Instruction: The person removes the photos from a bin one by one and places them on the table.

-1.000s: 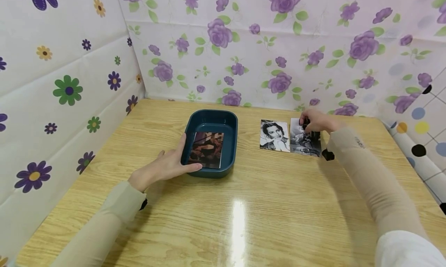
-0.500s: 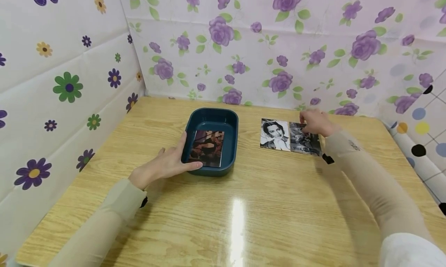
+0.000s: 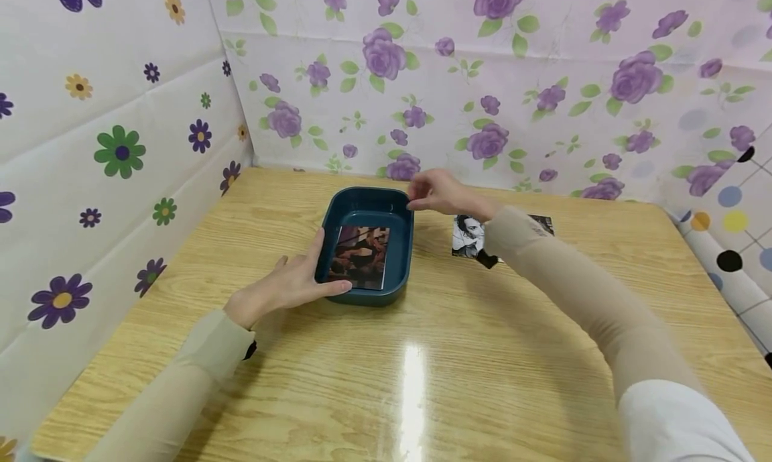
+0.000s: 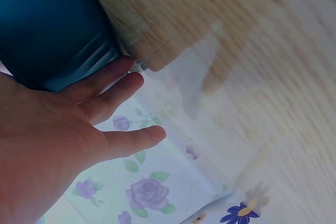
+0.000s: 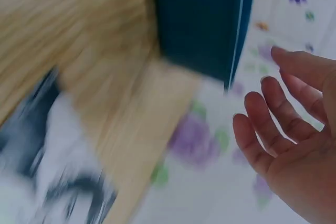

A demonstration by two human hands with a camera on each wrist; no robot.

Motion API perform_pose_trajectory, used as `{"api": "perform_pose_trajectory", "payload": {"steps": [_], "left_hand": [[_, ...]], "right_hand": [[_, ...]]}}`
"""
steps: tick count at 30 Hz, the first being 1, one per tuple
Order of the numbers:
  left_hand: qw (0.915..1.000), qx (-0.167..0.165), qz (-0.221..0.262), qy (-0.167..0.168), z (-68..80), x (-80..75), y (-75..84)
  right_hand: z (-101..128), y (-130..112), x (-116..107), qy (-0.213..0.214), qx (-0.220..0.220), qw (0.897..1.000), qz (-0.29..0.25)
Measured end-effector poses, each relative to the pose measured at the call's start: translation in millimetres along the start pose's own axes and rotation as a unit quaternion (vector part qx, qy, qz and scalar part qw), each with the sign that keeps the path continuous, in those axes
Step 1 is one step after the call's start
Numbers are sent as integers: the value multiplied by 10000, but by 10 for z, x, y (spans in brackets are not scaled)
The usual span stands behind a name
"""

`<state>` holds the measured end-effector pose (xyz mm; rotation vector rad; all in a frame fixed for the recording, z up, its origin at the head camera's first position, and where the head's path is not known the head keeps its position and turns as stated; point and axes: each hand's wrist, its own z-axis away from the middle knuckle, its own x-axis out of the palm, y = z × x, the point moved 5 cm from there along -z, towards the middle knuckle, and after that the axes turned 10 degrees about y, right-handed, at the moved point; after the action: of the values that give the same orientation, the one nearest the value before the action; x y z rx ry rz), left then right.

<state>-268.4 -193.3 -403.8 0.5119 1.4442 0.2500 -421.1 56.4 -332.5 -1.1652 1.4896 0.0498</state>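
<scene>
Left hand [image 3: 283, 287] lies flat, steadying the tray [image 3: 403, 210]; right hand [image 3: 437, 192], fingers loose and seemingly empty, hovers at its rim, 2 photos [image 3: 469, 235] left on the table

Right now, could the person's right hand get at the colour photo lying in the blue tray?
Probably yes. The right hand hovers open at the far right corner of the blue tray, whose top is open. The colour photo lies flat inside. The left hand only rests on the tray's near left side, off the photo.

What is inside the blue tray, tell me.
One dark photo lies flat on the floor of the blue tray. Whether anything lies beneath that photo cannot be seen.
</scene>
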Motion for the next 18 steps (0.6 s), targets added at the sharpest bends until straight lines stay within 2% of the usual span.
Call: {"api": "perform_pose_trajectory", "payload": {"steps": [2, 7, 10, 15, 18], "left_hand": [[10000, -16, 7, -28, 1, -1, -6], [10000, 28, 43, -43, -11, -4, 1], [10000, 71, 56, -43, -16, -9, 8], [9999, 64, 95, -94, -9, -9, 1], [9999, 52, 97, -105, -8, -10, -6]], "right_hand": [[-117, -121, 171, -276, -154, 9995, -63], [-323, -254, 542, -916, -165, 9957, -16], [-389, -286, 721, -1269, -164, 9911, 358], [-414, -279, 966, -1947, 118, 9731, 1228], [-415, -258, 1062, -2199, 264, 9613, 1640]]}}
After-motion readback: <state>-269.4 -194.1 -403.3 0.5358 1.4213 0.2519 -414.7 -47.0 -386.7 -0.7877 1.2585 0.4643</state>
